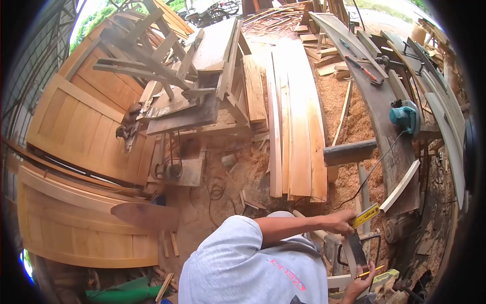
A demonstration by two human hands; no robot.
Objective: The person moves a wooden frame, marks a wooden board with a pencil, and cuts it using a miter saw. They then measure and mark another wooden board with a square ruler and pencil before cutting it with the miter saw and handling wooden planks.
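Observation:
My left hand (340, 222) grips the yellow stock of a try square (365, 215), whose dark metal blade (355, 249) lies across a pale wooden piece (338, 281) at the lower right. My right hand (360, 287) holds a yellow pencil (369, 272) just beside the blade's end. My grey shirt (243, 268) fills the bottom centre. A light wooden strip (401, 185) rests on the bench right past the square.
A long curved dark workbench (390, 131) carries a teal power tool (405, 115) with its cable. Pale planks (296, 131) lie on sawdust-covered ground. Panelled wooden doors (81, 131) lean at left beside a saw table (202, 101). A yellow-green tool (387, 276) sits near my right hand.

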